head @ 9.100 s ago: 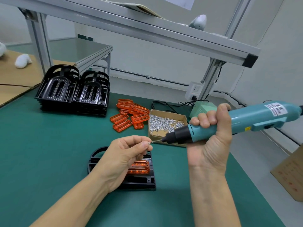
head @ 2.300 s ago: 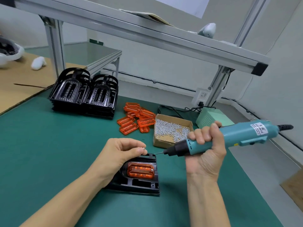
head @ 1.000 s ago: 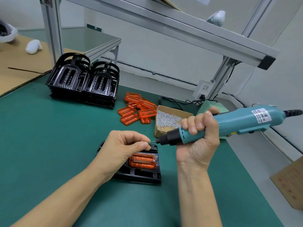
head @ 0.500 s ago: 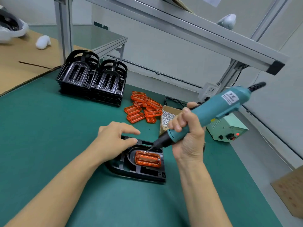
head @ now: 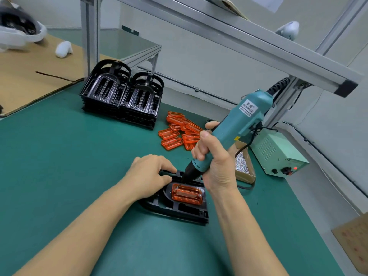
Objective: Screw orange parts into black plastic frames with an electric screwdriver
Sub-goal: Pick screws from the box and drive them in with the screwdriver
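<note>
Right hand (head: 216, 166) is clenching the teal electric screwdriver (head: 229, 134), bit at the orange translucent part's (head: 187, 194) far-left corner; left hand (head: 148, 176) is pressing, fingers loosely bent, on the black plastic frame (head: 179, 209) lying near-centre; tilted bit risks slipping, scarring plastic.

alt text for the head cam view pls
A right hand drives a teal electric screwdriver into the left corner of an orange part seated in a black frame, steadied by the left hand on a green mat.
</note>
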A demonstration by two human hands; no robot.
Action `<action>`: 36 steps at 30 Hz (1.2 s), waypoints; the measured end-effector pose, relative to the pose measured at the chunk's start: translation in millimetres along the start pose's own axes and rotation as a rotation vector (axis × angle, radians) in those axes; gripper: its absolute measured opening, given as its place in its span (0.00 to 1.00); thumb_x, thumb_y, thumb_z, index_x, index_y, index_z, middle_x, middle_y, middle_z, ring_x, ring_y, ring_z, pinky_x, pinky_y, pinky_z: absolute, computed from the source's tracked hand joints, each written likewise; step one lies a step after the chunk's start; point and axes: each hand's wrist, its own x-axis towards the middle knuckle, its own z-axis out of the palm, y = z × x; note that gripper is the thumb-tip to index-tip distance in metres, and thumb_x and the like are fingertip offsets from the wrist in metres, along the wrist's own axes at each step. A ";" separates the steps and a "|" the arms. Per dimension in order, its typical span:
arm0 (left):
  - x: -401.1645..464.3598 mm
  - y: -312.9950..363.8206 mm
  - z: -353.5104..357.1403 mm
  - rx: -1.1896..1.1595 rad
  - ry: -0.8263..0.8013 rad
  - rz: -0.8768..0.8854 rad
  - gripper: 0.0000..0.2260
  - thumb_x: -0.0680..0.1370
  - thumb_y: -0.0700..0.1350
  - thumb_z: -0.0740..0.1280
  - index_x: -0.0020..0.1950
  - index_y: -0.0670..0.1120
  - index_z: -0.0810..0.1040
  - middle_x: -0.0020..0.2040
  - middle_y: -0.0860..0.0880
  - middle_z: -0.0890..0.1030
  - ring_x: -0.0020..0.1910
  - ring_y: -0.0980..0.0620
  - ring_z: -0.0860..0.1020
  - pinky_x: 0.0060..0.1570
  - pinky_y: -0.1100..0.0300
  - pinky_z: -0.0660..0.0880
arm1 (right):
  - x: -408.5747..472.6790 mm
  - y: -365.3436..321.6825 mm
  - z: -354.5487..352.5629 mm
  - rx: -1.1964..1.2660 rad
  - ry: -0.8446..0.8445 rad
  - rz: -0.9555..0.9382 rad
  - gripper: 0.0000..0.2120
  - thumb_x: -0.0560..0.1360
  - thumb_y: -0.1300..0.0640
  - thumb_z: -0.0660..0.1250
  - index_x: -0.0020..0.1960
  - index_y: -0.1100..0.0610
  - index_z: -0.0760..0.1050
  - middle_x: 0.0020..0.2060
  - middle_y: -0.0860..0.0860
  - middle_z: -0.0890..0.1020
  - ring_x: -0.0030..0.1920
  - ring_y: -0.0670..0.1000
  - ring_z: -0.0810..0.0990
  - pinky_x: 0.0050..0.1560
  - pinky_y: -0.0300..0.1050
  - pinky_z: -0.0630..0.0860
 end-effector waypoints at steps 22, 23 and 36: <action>0.5 0.2 1.6 -0.082 -0.014 -0.020 0.11 0.74 0.41 0.69 0.53 0.53 0.83 0.55 0.57 0.81 0.58 0.54 0.76 0.61 0.53 0.71 | -2.1 0.7 2.5 -0.044 -0.169 0.035 0.10 0.71 0.66 0.65 0.51 0.57 0.71 0.23 0.48 0.68 0.23 0.47 0.64 0.29 0.40 0.67; 0.4 0.7 1.5 -0.085 -0.011 -0.022 0.11 0.74 0.41 0.69 0.53 0.53 0.83 0.55 0.57 0.81 0.58 0.54 0.76 0.61 0.53 0.71 | -2.3 1.3 2.6 -0.048 -0.174 0.033 0.10 0.71 0.65 0.65 0.51 0.56 0.70 0.23 0.48 0.68 0.23 0.47 0.64 0.29 0.40 0.67; -3.7 4.9 -2.4 -0.126 -0.040 -0.050 0.12 0.75 0.41 0.69 0.38 0.59 0.79 0.45 0.58 0.80 0.50 0.50 0.77 0.54 0.53 0.73 | 11.5 8.0 13.1 -0.130 -0.398 0.113 0.10 0.72 0.66 0.65 0.50 0.54 0.72 0.22 0.47 0.70 0.22 0.47 0.65 0.28 0.38 0.67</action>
